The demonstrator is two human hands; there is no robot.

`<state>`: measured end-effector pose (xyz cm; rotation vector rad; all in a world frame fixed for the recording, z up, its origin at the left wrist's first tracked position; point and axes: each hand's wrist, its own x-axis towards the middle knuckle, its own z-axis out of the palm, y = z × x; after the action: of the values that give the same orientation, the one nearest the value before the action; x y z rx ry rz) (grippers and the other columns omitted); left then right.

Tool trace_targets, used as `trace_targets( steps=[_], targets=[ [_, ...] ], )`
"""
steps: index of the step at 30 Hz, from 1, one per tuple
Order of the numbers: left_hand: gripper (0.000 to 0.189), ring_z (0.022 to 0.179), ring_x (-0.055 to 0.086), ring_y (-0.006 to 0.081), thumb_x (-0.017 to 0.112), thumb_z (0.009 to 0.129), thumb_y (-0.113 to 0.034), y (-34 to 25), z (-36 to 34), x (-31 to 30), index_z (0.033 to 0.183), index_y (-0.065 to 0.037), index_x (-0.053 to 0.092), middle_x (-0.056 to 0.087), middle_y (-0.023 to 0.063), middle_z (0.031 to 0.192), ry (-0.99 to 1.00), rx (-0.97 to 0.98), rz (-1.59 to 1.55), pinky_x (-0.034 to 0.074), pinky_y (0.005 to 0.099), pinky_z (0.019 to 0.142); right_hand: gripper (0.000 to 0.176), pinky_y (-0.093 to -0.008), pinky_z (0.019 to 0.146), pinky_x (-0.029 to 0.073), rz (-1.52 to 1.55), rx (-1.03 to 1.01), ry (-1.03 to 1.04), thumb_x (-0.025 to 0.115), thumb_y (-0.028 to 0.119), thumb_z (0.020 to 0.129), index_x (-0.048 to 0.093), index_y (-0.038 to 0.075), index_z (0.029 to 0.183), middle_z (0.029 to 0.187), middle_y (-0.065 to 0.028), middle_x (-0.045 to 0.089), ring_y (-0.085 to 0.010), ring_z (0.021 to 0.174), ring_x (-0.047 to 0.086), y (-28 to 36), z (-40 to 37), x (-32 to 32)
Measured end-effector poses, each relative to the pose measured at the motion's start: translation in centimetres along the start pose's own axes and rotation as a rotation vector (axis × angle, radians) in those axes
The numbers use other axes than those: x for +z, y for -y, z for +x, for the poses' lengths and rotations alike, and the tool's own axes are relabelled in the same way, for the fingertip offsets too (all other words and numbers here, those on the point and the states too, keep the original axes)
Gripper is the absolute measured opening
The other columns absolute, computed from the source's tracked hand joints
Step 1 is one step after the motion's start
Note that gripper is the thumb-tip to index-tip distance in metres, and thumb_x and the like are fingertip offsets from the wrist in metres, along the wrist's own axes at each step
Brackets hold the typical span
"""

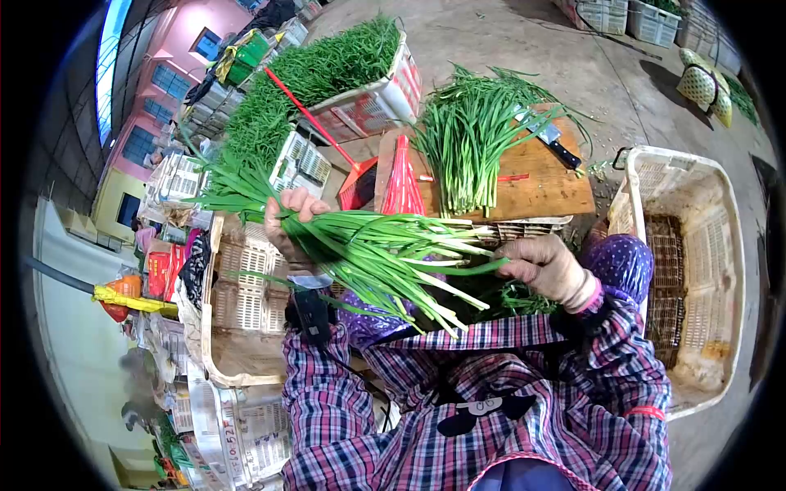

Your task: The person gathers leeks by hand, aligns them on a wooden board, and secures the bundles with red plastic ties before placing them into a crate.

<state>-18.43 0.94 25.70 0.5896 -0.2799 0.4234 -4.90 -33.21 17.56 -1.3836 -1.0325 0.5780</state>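
My left hand point(296, 219) is closed around a bunch of garlic chives point(368, 245), held sideways above my lap. The pale cut ends fan out to the right, and the leaf tips stick out to the left behind the hand. With my right hand point(542, 268) I pinch one green chive blade that stretches toward the bunch. Beyond them, a larger pile of chives point(479, 139) lies on a wooden board point(540, 184). A cleaver point(547, 135) with a black handle rests on the board's right side, touching the pile.
White plastic crates point(696, 270) point(246, 303) stand at my right and left. More crates heaped with greens point(336, 74) are at the back left. A red dustpan point(358, 182) and a bundle of red plastic strips point(403, 184) lie near the board. Loose leaves point(524, 301) are below my right hand.
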Motion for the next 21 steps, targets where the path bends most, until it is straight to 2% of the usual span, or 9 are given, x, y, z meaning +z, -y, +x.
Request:
trace_targets(
  steps=[3,5,7,9,10,13,17,19,21],
  targets=[
    [0.023,0.058,0.037,0.0107,0.045,0.094,-0.026,-0.6,-0.4,-0.2,0.076,-0.013,0.038,0.034,-0.0027,0.072,0.024,0.028,-0.008,0.04,0.0333,0.075,0.014,-0.031,0.063,0.049,-0.343,0.29,0.148,0.067,0.019,0.082,0.068,0.007,0.088,0.075,-0.0089,0.066,-0.0171,0.066,0.062,-0.4,-1.8,-2.9],
    [0.027,0.06,0.035,0.0118,0.045,0.093,-0.029,-0.8,-0.7,0.0,0.074,-0.013,0.035,0.034,-0.0031,0.073,-0.044,0.087,0.017,0.035,0.0318,0.072,0.021,-0.0384,0.065,0.05,-0.995,0.27,0.346,0.065,0.027,0.08,0.067,0.011,0.094,0.077,-0.0131,0.066,-0.0261,0.071,0.064,-0.3,-2.4,-4.4],
    [0.029,0.059,0.035,0.0122,0.045,0.093,-0.03,-0.5,-0.3,0.2,0.072,-0.013,0.034,0.034,-0.0025,0.071,-0.055,0.103,0.02,0.035,0.032,0.068,0.032,-0.0384,0.062,0.05,-1.188,0.396,0.422,0.068,0.027,0.077,0.064,0.014,0.106,0.073,-0.0128,0.065,-0.0286,0.07,0.065,1.2,-2.2,-4.3],
    [0.03,0.057,0.035,0.0127,0.044,0.092,-0.03,-0.4,0.0,0.7,0.07,-0.012,0.034,0.035,-0.002,0.069,-0.011,0.049,0.094,0.034,0.0324,0.063,0.038,-0.0413,0.066,0.049,-0.853,0.248,0.101,0.065,0.031,0.08,0.06,0.016,0.114,0.077,-0.0137,0.065,-0.0303,0.074,0.064,2.3,-1.3,-3.2],
    [0.031,0.055,0.033,0.0131,0.043,0.091,-0.031,0.7,0.1,1.1,0.068,-0.012,0.034,0.032,-0.0016,0.065,-0.035,0.057,-0.078,0.032,0.0327,0.059,0.04,-0.0408,0.066,0.049,-0.662,0.272,0.056,0.065,0.03,0.08,0.058,0.016,0.117,0.079,-0.0147,0.065,-0.0312,0.074,0.064,3.8,-0.4,-2.2],
    [0.029,0.056,0.036,0.0115,0.043,0.091,-0.03,1.8,0.7,1.6,0.068,-0.013,0.036,0.033,-0.0023,0.065,-0.05,-0.013,0.212,0.034,0.0293,0.062,0.04,-0.0401,0.063,0.049,-0.534,-0.065,-0.14,0.065,0.031,0.081,0.058,0.019,0.118,0.076,-0.0146,0.064,-0.0327,0.07,0.063,3.1,2.0,1.0],
    [0.029,0.057,0.036,0.0136,0.045,0.09,-0.03,3.2,1.1,2.8,0.069,-0.013,0.034,0.03,-0.0016,0.067,-0.05,-0.028,0.316,0.035,0.033,0.067,0.03,-0.0421,0.059,0.047,-0.498,0.022,-0.033,0.066,0.033,0.08,0.063,0.017,0.105,0.072,-0.0169,0.061,-0.0351,0.069,0.061,2.1,4.4,3.1],
    [0.029,0.057,0.036,0.0137,0.045,0.09,-0.031,3.1,1.4,2.4,0.07,-0.013,0.034,0.031,-0.0017,0.067,0.013,-0.032,0.331,0.036,0.0324,0.067,0.022,-0.037,0.057,0.046,-0.342,0.046,-0.042,0.067,0.028,0.081,0.065,0.011,0.095,0.066,-0.0131,0.06,-0.0281,0.062,0.061,0.5,4.4,3.6],
    [0.03,0.057,0.035,0.0135,0.045,0.09,-0.031,3.3,1.2,2.8,0.07,-0.013,0.034,0.03,-0.0018,0.067,-0.006,0.021,0.295,0.034,0.0312,0.065,0.015,-0.0296,0.055,0.045,0.071,0.202,0.006,0.067,0.02,0.082,0.065,0.005,0.086,0.062,-0.0053,0.059,-0.0154,0.057,0.057,0.2,3.7,3.3]
  ],
)
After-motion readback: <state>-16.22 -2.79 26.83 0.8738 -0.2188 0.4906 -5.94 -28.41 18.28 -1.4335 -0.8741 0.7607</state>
